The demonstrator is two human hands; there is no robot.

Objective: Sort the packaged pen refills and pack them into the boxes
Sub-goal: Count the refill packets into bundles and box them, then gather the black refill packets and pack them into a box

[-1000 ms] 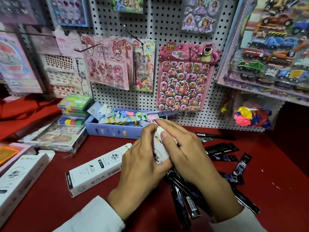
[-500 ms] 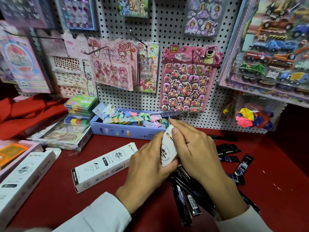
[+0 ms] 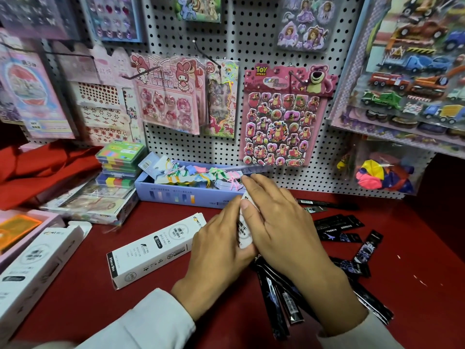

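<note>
Both hands gripped one white refill box [image 3: 243, 229] upright above the red tabletop [image 3: 415, 248]: the left hand [image 3: 216, 250] cupped its near side, the right hand [image 3: 281, 227] wrapped over its top and far face. Black packaged refills [image 3: 274, 298] fanned beneath the wrists, more [image 3: 339, 227] lay scattered to the right. A second white box [image 3: 153, 250] lay just left. The carton looked light and crushable, best held by its long edges; the glossy sleeves would likely slide.

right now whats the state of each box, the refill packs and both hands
white cardboard refill box in the hands: upright, gripped on both sides
left hand: curled round it
right hand: curled round it
second white cardboard box: lying flat
third white box at left: flap open
black packaged refills: loose on table
</note>
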